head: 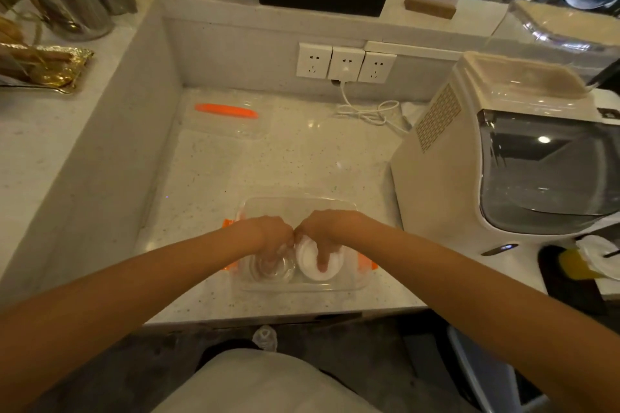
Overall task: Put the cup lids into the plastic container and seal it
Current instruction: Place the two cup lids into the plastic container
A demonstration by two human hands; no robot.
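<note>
Lids going into the container

Container [298,208], clear with orange clips at its two ends, sits on the speckled surface [208,178] near the front edge, and both hands reach down into it. The left hand [268,233] has its fingers [273,253] curled down onto a stack of clear lids [268,270] in the container's left half; whether they pinch the stack or only press on it I cannot tell. The right hand [330,228] touches the left at the knuckles, and its fingers [323,260] rest on a white lid [317,266] in the right half, pressing rather than clearly gripping. Well beyond the fingers, toward the back wall, lies the container's clear cover [228,119] with an orange strip. To the right of the fingers stands a white machine [446,174] with a dark window. Behind it, three sockets [345,62] sit on the wall, with a white cable [365,111] plugged in.
</note>
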